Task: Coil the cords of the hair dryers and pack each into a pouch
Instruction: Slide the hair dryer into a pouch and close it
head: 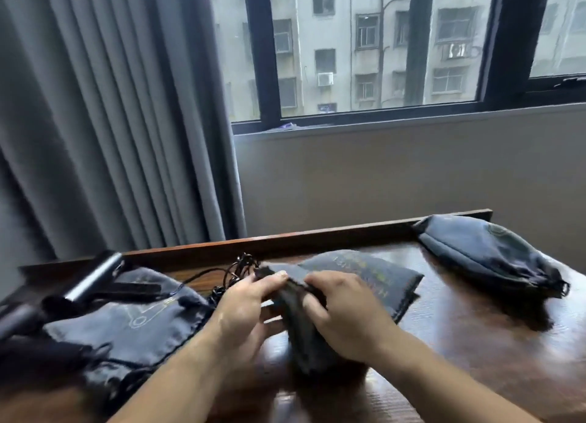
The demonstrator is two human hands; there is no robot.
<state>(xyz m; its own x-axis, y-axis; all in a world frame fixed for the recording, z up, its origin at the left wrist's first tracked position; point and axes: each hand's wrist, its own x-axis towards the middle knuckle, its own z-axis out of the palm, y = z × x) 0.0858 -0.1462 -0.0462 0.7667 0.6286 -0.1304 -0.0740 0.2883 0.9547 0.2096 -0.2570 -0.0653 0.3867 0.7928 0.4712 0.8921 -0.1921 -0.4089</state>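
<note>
Nearest the camera, two bare forearms reach in from the bottom edge over a dark wooden table. Between them, at the table's middle, sits a dark pouch, blurred, so what it holds cannot be told. The left hand pinches the pouch's upper edge between thumb and fingers, and the right hand has its fingers curled round the fabric just beside it, so both hands are clamped on the same pouch.

To the left lies a printed pouch with a pale line drawing on it. A hair dryer with a silvery barrel rests across its far end, tilted. A tangled black cord lies just beyond the left hand's fingertips.

Just behind the hands lies a flat pouch with lettering on it. Well apart from it, at the table's far right corner, rests a full pouch, bulging, its gathered mouth toward the right — it lies against the table's raised back rim.

Beyond the table hangs a grey pleated curtain on the left. Beside it is a black-framed window, with a pale building outside.
</note>
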